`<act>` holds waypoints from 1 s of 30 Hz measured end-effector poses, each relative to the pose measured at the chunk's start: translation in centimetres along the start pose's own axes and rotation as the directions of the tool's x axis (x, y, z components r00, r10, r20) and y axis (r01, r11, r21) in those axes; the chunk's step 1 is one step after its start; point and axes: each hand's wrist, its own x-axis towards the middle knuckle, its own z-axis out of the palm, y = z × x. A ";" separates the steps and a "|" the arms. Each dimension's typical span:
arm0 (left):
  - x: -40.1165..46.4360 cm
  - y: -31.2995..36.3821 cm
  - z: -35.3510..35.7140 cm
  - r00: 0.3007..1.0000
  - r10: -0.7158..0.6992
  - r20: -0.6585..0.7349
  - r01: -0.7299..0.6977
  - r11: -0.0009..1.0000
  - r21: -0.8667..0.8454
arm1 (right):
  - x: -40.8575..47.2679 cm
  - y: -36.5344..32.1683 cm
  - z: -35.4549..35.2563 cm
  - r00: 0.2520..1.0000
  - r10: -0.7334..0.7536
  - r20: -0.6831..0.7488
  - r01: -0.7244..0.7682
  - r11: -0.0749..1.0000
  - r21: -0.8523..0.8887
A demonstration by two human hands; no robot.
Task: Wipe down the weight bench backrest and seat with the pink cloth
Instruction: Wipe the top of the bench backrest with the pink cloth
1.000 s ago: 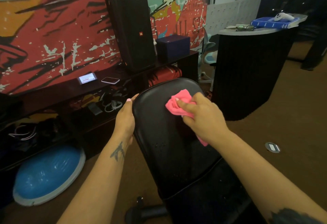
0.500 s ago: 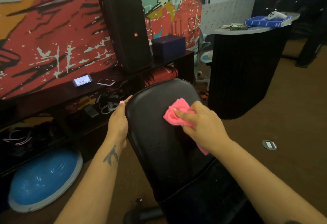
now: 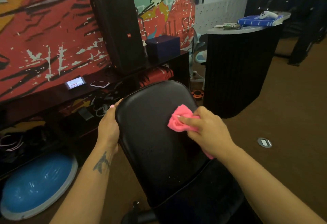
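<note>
A black padded weight bench backrest (image 3: 152,135) tilts up between a person's two hands, its glossy vinyl catching dull light and showing faint specks low on the pad; the darker seat (image 3: 203,200) adjoins it at the bottom of the view, below the right forearm. The pink cloth (image 3: 177,120), bunched into a wad, lies against the backrest's upper right part, with a tail of it showing under the right wrist. The right hand (image 3: 207,130) clutches the cloth, fingers curled over it and pressing it onto the pad. The left hand (image 3: 108,126) grips the backrest's left edge, thumb on the front rim, the other fingers out of sight behind the pad. Beyond the left hand, a low dark shelf (image 3: 53,98) along the mural wall carries a tall black JBL speaker (image 3: 118,29), a dark blue box (image 3: 163,46), a lit small screen (image 3: 75,82) and a phone (image 3: 100,83). A blue balance dome (image 3: 37,184) sits on the floor left of the left forearm. Beyond the right hand, a ribbed black table (image 3: 237,68) holds a blue book (image 3: 258,21) and eyeglasses (image 3: 231,26).
</note>
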 end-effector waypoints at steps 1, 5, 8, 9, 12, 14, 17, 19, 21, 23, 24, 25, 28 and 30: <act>0.0 0.0 0.0 1.000 0.004 -0.002 -0.004 1.000 0.003 | -0.2 1.0 -0.2 0.998 0.063 -0.024 -0.063 0.998 0.002; -0.4 0.2 0.2 1.000 -0.002 -0.018 0.002 1.000 -0.015 | 2.0 1.9 -0.6 0.970 0.229 -0.085 -0.230 0.973 -0.004; -0.5 0.3 0.3 1.000 -0.004 -0.025 0.003 1.000 -0.014 | 3.4 0.1 -0.6 0.976 0.200 -0.091 -0.198 0.980 0.033; -0.5 0.3 0.3 1.000 -0.008 -0.027 0.008 1.000 -0.011 | 3.1 -0.2 -0.5 0.983 0.168 -0.076 -0.166 0.985 0.040; -0.5 0.3 0.3 0.999 -0.030 -0.030 0.029 0.999 -0.027 | 0.7 0.7 -0.1 0.997 0.079 -0.013 -0.079 0.997 0.016; -0.5 0.4 0.3 0.999 -0.025 -0.025 0.024 0.999 -0.030 | -0.4 2.1 -0.3 0.990 0.141 -0.008 -0.141 0.990 0.004; -0.6 0.4 0.4 0.999 -0.026 -0.033 0.025 0.999 -0.036 | 0.7 3.4 -0.6 0.964 0.261 -0.040 -0.262 0.965 -0.004; -0.5 0.4 0.3 0.999 -0.032 -0.041 0.031 0.999 -0.035 | 2.4 2.8 -0.7 0.958 0.280 -0.070 -0.280 0.960 0.006; -0.4 0.3 0.3 0.998 -0.046 -0.045 0.045 0.998 -0.033 | 3.2 1.8 -0.7 0.962 0.264 -0.070 -0.262 0.964 0.044; -0.3 0.3 0.2 0.997 -0.056 -0.045 0.054 0.998 -0.034 | 2.3 1.4 -0.4 0.978 0.206 -0.036 -0.203 0.977 0.066; -0.3 0.3 0.2 0.998 -0.047 -0.042 0.046 0.998 -0.034 | 1.5 1.7 -0.2 0.984 0.179 -0.024 -0.177 0.982 0.070; -0.3 0.2 0.3 0.999 -0.036 -0.037 0.035 0.999 -0.040 | 0.6 2.2 -0.1 0.985 0.172 -0.017 -0.171 0.983 0.069; -0.3 0.1 0.3 0.999 -0.028 -0.041 0.026 0.998 -0.049 | -0.3 3.9 -0.3 0.966 0.258 -0.010 -0.257 0.965 0.055; -0.2 0.0 0.3 0.998 -0.029 -0.047 0.027 0.998 -0.051 | 1.0 4.0 -0.4 0.960 0.276 -0.052 -0.275 0.961 0.035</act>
